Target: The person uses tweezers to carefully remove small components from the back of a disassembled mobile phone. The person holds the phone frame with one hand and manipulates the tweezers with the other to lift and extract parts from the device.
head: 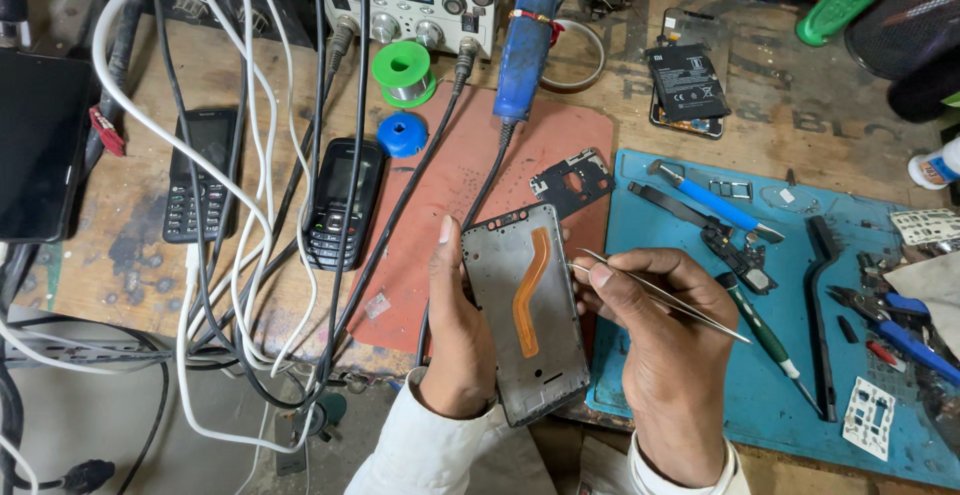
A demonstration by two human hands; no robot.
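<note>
Frame (525,315) with orange flex (531,290) sits clasped in left hand (455,340), tilted for access; right hand (665,330) pinches tweezers (655,293), tips at its 3 o'clock edge.

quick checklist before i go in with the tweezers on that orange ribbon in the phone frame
1. Frame held steady: ok. The left hand grips the phone frame along its left edge, thumb up the side.
2. Tweezers in hand: ok. The right hand holds the tweezers, tips at the frame's right edge.
3. Tips on the orange ribbon: not ok, they are beside it, not touching.
4. Ribbon free of its connectors: cannot tell.
5. Frame clear of the cables: ok, they lie to the left.
6. Screwdriver within reach: ok, on the blue mat beside the right hand.
</note>
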